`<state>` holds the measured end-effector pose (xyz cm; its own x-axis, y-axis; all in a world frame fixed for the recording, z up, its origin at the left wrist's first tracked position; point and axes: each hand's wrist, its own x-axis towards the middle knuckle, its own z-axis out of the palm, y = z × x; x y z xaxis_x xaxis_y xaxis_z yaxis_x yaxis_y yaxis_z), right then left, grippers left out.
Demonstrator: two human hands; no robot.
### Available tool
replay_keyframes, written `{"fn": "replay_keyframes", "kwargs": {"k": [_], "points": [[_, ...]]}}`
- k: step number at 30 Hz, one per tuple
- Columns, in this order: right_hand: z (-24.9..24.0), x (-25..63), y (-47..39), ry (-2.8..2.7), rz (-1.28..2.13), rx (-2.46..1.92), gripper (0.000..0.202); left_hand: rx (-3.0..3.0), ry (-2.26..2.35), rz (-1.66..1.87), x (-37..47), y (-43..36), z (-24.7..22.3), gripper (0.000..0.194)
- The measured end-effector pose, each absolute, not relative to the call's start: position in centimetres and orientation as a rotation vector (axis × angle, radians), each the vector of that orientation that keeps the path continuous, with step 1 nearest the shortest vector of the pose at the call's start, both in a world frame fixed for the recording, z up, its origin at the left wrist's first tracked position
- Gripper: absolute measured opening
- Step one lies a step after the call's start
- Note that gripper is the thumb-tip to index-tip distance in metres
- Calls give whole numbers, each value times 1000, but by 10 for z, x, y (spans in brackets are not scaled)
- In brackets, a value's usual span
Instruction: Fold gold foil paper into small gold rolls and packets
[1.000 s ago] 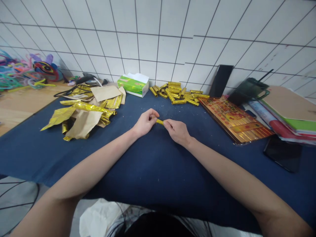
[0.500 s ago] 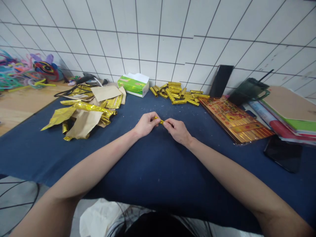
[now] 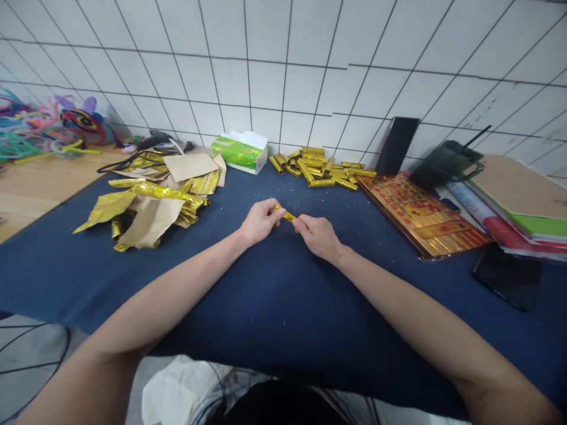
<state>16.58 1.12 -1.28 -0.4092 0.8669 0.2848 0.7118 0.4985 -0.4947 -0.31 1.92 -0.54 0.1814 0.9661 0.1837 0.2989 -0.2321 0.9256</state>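
Just above the blue cloth, a small rolled tube of gold foil paper (image 3: 287,215) is held between my two hands, slanting down to the right. My left hand (image 3: 261,221) pinches its left end between thumb and fingers. The right end is gripped by my right hand (image 3: 318,235), whose fingers partly hide it. Beyond my hands, towards the wall, lies a heap of similar gold paper tubes (image 3: 316,167). To the left, crumpled gold sheets with brown paper backing (image 3: 153,218) are piled loosely.
A green tissue box (image 3: 239,152) stands near the tiled wall. On the right are a pack of red-and-gold paper (image 3: 427,218), a dark cup (image 3: 447,164), stacked books (image 3: 522,189), a phone leaning upright (image 3: 397,144) and another dark phone (image 3: 507,277). Colourful pipe cleaners (image 3: 35,130) lie far left.
My hands have moved slightly apart at the fingertips, so more of the gold tube shows between them. Everything else on the table stays where it was.
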Motion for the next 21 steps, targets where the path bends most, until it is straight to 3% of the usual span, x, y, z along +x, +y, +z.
{"fn": "replay_keyframes", "kwargs": {"k": [11, 18, 21], "points": [[-18, 164, 13, -2247, 132, -1342, 57, 1576, 1148, 1121, -6, 24, -10, 22], [-17, 167, 8, -2371, -197, -1281, 59, 1539, 1244, 935, -15, 26, -4, 54], [-18, 169, 9, -2380, -259, -1254, 57, 1522, 1295, 800, -17, 26, 1, 58]]}}
